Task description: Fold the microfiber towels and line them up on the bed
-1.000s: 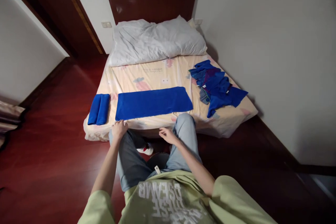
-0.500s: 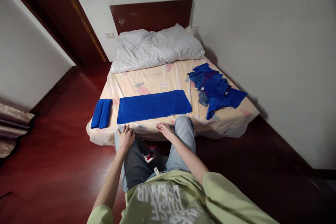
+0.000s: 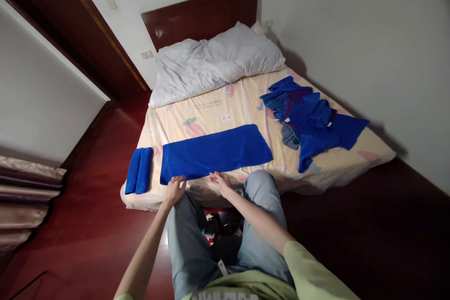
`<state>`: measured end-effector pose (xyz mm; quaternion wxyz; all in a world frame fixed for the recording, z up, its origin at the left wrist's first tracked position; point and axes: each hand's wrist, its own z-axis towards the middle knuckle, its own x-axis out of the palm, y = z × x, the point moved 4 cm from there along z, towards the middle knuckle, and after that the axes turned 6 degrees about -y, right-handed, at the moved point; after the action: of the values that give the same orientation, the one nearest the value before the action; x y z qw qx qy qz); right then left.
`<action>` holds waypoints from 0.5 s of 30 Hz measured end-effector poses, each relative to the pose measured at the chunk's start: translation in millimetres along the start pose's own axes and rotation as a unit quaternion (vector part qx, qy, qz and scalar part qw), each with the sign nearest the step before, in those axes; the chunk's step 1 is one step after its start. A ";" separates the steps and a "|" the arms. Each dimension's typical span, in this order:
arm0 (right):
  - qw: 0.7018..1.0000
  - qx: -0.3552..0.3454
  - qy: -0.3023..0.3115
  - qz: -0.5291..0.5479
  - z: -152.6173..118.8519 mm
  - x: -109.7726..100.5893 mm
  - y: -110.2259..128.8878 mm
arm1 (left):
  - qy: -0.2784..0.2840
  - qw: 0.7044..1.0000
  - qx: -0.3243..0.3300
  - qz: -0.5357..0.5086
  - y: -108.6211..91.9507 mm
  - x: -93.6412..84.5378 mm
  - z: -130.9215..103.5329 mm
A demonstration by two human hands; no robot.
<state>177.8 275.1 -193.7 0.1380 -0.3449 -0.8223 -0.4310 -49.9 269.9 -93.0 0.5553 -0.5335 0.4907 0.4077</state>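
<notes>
A long blue cloth (image 3: pixel 216 150), which looks like a towel, lies spread flat near the front edge of the bed. My left hand (image 3: pixel 176 189) is at the cloth's near edge toward its left end, fingers stretched forward and partly bent. Beside the middle of that same edge is my right hand (image 3: pixel 220 183), its fingers extended and nothing held in it. Two blue rolled cloths (image 3: pixel 139 171) rest side by side at the bed's left corner. To the right sits a loose heap of blue cloths (image 3: pixel 309 112) with small white tags.
The bed (image 3: pixel 242 103) has a pale patterned sheet and a dark wooden headboard (image 3: pixel 204 14). White bedding (image 3: pixel 218 58) is bunched at its head. A striped curtain (image 3: pixel 28 197) hangs at left above the red floor (image 3: pixel 91 215). My knees touch or nearly touch the bed's front.
My left hand has moved off my knee and forward to the cloth's near edge. My right hand has also come closer to the cloth. The view has shifted and tilted; the cloths lie as before.
</notes>
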 end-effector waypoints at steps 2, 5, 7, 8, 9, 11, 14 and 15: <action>0.999 0.000 -0.032 0.010 6.3 6.7 -5.5 | 0.006 1.000 0.007 -0.002 1.6 -7.7 31.2; 0.997 0.015 -0.079 0.013 13.9 14.0 -17.5 | 0.012 0.999 0.031 -0.001 -10.7 -15.2 89.6; 0.994 0.030 -0.104 0.027 17.0 16.9 -25.3 | 0.018 0.999 0.046 0.004 -26.6 -13.8 133.4; 0.992 0.037 -0.113 0.039 17.9 17.9 -28.5 | 0.026 0.998 0.057 0.005 -36.3 -10.5 155.7; 0.990 0.042 -0.122 0.053 18.5 18.6 -30.7 | 0.031 0.997 0.065 0.004 -46.1 -6.0 177.7; 0.985 0.049 -0.145 0.074 18.5 18.6 -32.9 | 0.039 0.997 0.073 0.003 -64.9 6.1 219.5; 0.979 0.051 -0.176 0.085 16.9 17.1 -32.0 | 0.059 0.996 0.073 0.007 -87.1 27.9 271.6; 0.979 0.050 -0.180 0.086 16.4 16.9 -31.2 | 0.065 0.995 0.069 0.010 -92.1 34.6 285.5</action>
<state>145.3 283.6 -213.7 0.0413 -0.4788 -0.8216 -0.3066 77.8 541.8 -123.7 0.5538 -0.5142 0.5582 0.3424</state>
